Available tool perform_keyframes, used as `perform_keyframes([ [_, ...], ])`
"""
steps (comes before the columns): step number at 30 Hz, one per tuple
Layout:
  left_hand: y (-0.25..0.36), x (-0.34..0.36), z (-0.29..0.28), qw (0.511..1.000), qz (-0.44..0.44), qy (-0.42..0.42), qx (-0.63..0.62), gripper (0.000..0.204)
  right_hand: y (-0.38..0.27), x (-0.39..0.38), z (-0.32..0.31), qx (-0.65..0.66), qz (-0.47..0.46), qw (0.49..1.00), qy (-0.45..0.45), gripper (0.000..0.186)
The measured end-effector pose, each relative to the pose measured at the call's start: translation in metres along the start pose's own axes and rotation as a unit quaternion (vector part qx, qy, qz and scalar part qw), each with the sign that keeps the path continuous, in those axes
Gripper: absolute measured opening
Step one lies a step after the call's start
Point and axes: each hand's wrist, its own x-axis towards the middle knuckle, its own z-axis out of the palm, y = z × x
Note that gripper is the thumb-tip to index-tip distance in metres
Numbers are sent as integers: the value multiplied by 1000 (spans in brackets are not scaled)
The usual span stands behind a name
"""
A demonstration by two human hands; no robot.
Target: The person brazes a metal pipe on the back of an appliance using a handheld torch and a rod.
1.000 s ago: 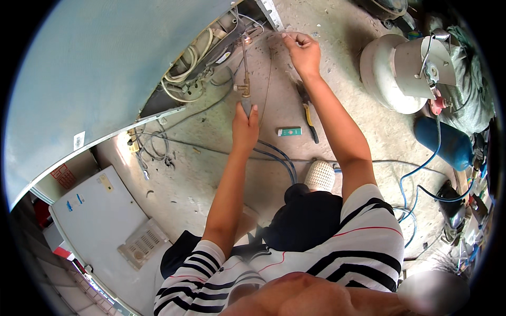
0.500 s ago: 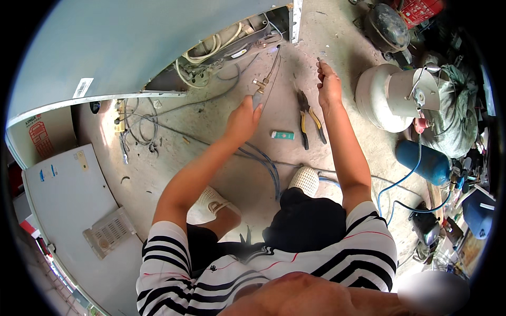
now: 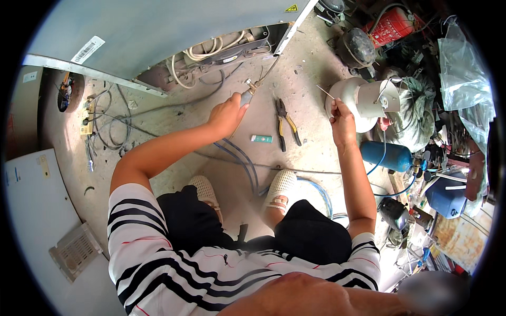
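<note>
My left hand (image 3: 226,115) is wrapped round the grey handle of a gas torch (image 3: 247,97). The torch has brass valves, and its thin neck reaches toward the lower corner of a grey refrigerator cabinet (image 3: 174,37). Whether a flame burns at the tip is too small to tell. In my right hand (image 3: 343,125), fingers closed, is a thin rod (image 3: 326,91), pointing up and left in front of the white gas cylinder (image 3: 363,100). Between my hands, pliers (image 3: 284,116) with yellow-and-black handles lie on the floor, beside a small green-and-white box (image 3: 262,139).
Hoses (image 3: 240,158) and cables (image 3: 126,124) cross the floor by my feet. A blue cylinder (image 3: 387,155), a black compressor (image 3: 356,47) and a red container (image 3: 392,26) crowd the right side. A white panel (image 3: 39,195) lies at the left.
My right hand has moved right and back toward me with the rod, away from the cabinet's corner. My left hand still grips the torch, shifted slightly left. The whole view has shifted.
</note>
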Motion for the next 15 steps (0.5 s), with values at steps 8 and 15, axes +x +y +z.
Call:
perform_keyframes([
  [8, -41, -23, 25, 993, 72, -4, -94, 30, -62, -100, -50, -202, -52, 978, 13, 18],
  [15, -56, -16, 26, 983, 70, 7, -169, 29, -50, -144, -65, -171, -1, 979, 110, 17],
])
